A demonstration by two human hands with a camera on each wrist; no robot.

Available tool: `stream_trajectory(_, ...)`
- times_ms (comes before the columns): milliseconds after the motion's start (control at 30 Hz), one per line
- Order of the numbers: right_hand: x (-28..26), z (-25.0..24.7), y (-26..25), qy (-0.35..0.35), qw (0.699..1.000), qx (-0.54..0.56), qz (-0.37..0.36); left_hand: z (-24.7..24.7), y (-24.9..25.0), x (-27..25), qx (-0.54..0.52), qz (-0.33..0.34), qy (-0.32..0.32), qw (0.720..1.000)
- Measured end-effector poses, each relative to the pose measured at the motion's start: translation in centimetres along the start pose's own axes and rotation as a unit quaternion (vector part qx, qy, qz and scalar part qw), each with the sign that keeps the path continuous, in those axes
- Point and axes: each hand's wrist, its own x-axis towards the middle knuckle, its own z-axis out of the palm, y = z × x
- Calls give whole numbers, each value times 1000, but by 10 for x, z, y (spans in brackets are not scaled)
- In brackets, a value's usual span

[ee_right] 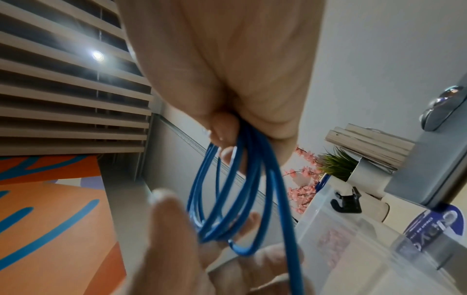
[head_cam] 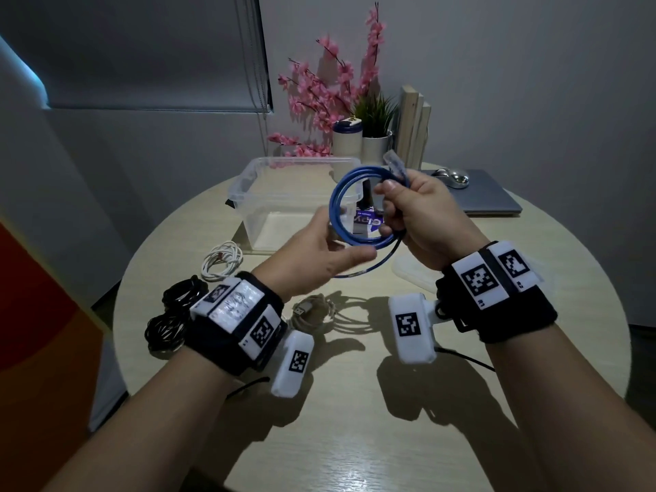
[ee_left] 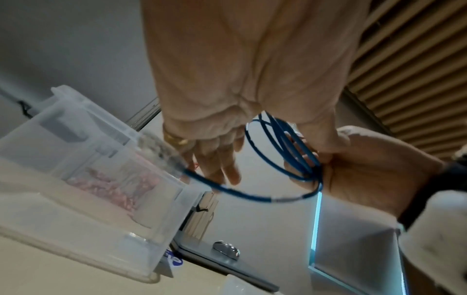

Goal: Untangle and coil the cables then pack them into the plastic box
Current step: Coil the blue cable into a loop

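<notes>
**Blue cable held as a coil at frame centre**

The blue cable [head_cam: 349,211], thin and round, is wound into several loops with a clear plug at its upper end. It is held above the round table [head_cam: 355,403], at the centre of the head view, in front of the clear plastic box [head_cam: 248,193]. The loops are gripped by the curled fingers of the right hand [head_cam: 422,221]. The lower part of the coil is touched by the left hand [head_cam: 319,257], its fingers relaxed and extended. A white cable [head_cam: 222,261] and black cables [head_cam: 174,314] are seen at centre left.
</notes>
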Motion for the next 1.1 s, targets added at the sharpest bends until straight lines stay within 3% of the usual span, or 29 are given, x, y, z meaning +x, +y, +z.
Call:
stream_trajectory(33, 1, -1, 0, 8, 1000, 8, -2, 1, -3, 1, 62, 8, 26, 998)
stream_trajectory(100, 3, -3, 1, 25, 999, 23, -5, -1, -6, 2, 200, 10, 144, 969)
stream_trajectory(133, 4, -5, 2, 37, 999, 26, -7, -4, -6, 3, 224, 2, 208, 952)
stream_trajectory(200, 6, -7, 2, 62, 997, 36, -11, -11, -5, 6, 146, -41, 250, 956)
stream_trajectory(300, 6, -5, -2, 80, 995, 66, -12, -11, -8, 11, -20, -135, 164, 977)
stream_trajectory(400, 5, 0, -4, 67, 994, 80, -4, 0, 0, 10, -156, -120, 104, 975)
stream_trajectory(533, 0, 2, -3, 42, 997, 70, 9, 2, 13, 11, -229, -59, 144, 961)
stream_trajectory(667, -5, 3, -5, 18, 996, 83, 13, 6, 14, 14, -319, -60, 186, 927)
stream_trajectory(800, -4, 3, -7, 12, 995, 97, 29, 8, 12, 12, -283, -55, 223, 931)
stream_trajectory(1100, -1, -1, 1, 13, 999, 40, -10, 0, 2, 10, -87, -12, 154, 984)
